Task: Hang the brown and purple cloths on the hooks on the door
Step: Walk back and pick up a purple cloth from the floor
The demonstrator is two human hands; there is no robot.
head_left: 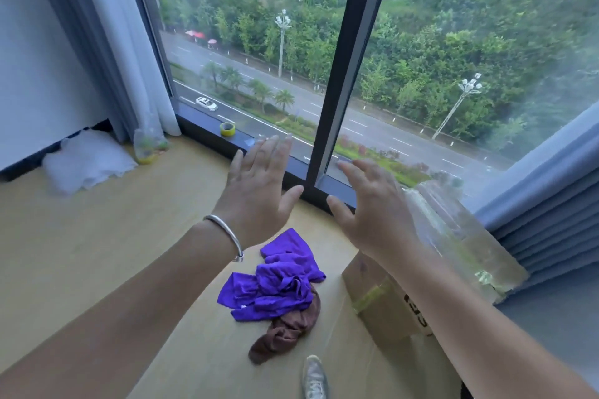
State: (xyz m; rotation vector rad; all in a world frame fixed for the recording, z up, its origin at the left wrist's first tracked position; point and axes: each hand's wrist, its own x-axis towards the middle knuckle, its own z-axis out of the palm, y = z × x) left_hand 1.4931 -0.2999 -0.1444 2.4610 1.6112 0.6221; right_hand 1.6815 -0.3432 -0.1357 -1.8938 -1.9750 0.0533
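A crumpled purple cloth (275, 285) lies on the pale wooden floor (97, 253) below my hands. A brown cloth (285, 330) lies partly under its near edge, bunched up. My left hand (259, 185) is held out flat with fingers spread, above and beyond the cloths, a silver bangle on its wrist. My right hand (369, 204) is stretched out beside it, fingers apart, holding nothing. Both hands hover in front of the dark window frame (343, 68). No door or hooks are in view.
A cardboard box (382, 301) with clear plastic wrap (460, 236) stands at the right by blue curtains (551, 210). A yellow tape roll (227, 129) sits on the sill. White paper (87, 159) and a plastic bag (147, 146) lie at the left. My shoe (314, 377) shows below.
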